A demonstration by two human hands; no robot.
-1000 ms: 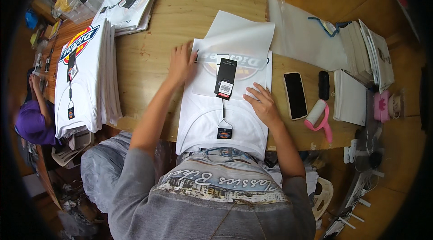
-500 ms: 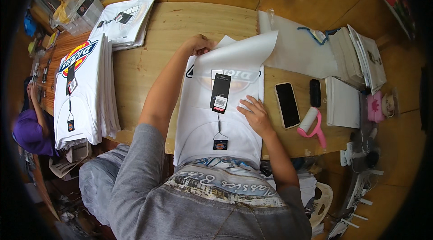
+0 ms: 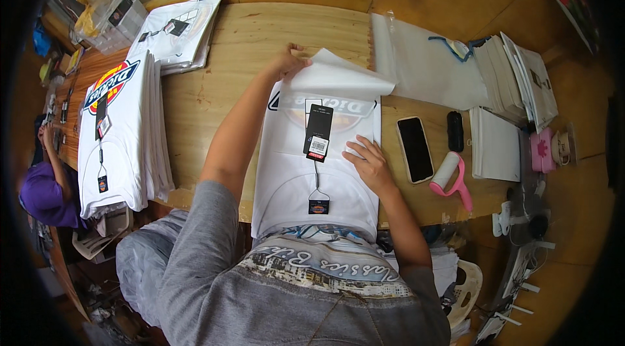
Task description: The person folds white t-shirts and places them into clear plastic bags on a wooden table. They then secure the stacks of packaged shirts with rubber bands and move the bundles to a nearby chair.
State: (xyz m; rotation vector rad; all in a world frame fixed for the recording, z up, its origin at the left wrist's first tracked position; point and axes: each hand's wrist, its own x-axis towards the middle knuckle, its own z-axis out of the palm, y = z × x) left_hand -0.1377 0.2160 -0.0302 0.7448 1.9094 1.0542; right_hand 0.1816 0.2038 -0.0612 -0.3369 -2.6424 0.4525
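Note:
A folded white T-shirt [image 3: 277,193] lies on the wooden table right in front of me. A black hang tag [image 3: 319,124] rests on its front, strung to a small dark label [image 3: 318,207] near the collar. Over the shirt's far part, a translucent sheet [image 3: 348,76] is folded back and covers some of the printed logo. My left hand [image 3: 290,65] is closed on the sheet's far left edge, its fingertips partly hidden. My right hand [image 3: 369,164] lies with fingers apart on the shirt's right side, to the right of the hang tag.
At left stand a stack of folded white shirts [image 3: 124,144] and bagged shirts [image 3: 192,40]. To the right lie a phone [image 3: 415,149], a black case-like object [image 3: 454,131], a pink-handled lint roller [image 3: 449,173] and clear plastic bags [image 3: 416,59]. Another person [image 3: 45,193] sits at far left.
The sheet's raised right corner has dropped lower, and its left part has lifted beside my left hand. My right hand keeps its place on the shirt.

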